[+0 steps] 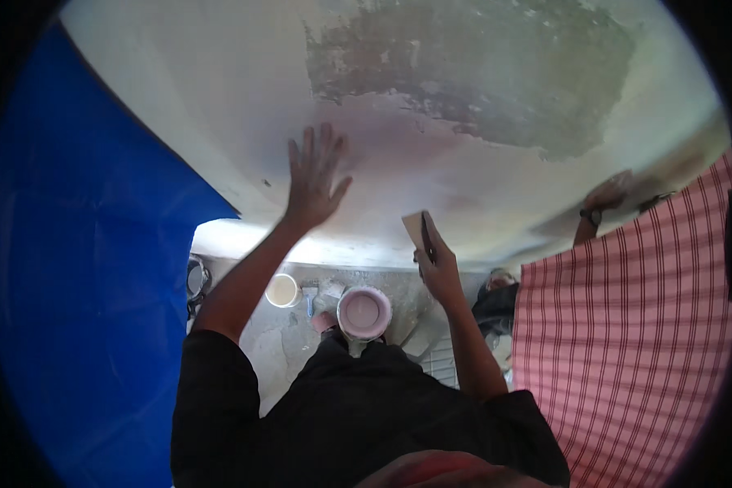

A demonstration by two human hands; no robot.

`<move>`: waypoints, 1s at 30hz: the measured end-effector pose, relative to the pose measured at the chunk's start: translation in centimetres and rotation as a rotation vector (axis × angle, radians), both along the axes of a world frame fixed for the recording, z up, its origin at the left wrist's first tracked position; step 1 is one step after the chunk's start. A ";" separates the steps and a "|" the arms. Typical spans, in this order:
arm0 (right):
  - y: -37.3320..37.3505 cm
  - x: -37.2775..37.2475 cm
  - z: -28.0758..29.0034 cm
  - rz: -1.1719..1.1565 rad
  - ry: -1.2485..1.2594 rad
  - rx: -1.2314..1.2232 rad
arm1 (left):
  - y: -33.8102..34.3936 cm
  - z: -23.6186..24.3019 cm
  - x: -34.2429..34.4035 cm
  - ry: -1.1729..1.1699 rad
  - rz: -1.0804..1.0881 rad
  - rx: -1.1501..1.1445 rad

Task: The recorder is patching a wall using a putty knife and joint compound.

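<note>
Fingers spread, my left hand (314, 180) is up at the pale wall (220, 106); whether the palm touches it I cannot tell. The hand holds nothing. My right hand (440, 268) is closed around a flat tan piece (415, 228) with a dark side, which looks like folded sandpaper. It sticks up from the fingers, in front of the lower wall. Above both hands, a rough grey-green patch (480, 73) with ragged edges covers part of the wall.
At my feet stand a pinkish bucket (385, 307) and a smaller white tub (283, 290), with a blue-handled brush or scraper (310, 302) beside it. Blue sheeting (89, 244) hangs at left. Close at right, a co-worker in a pink checked shirt (618, 325) has a hand (609, 191) near the wall.
</note>
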State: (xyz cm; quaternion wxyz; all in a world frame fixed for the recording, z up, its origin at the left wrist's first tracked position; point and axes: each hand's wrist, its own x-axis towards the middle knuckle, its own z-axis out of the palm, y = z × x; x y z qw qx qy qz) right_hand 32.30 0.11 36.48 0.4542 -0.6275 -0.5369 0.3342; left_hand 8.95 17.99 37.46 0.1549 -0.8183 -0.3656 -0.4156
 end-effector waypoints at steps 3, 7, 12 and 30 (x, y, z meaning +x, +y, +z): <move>-1.1 -3.1 2.1 0.061 -0.060 0.039 | -7.1 -3.7 1.4 -0.450 -0.503 -0.754; -3.9 -6.0 -0.5 0.156 -0.080 -0.044 | -12.1 -8.4 1.0 -0.833 -0.754 -1.589; -6.9 -8.3 -1.5 0.156 -0.002 -0.204 | -14.5 -8.8 -1.2 -0.755 -0.695 -1.659; -4.8 -12.7 -5.3 0.184 0.139 -0.379 | -16.5 -11.9 -3.9 -1.194 -0.596 -1.888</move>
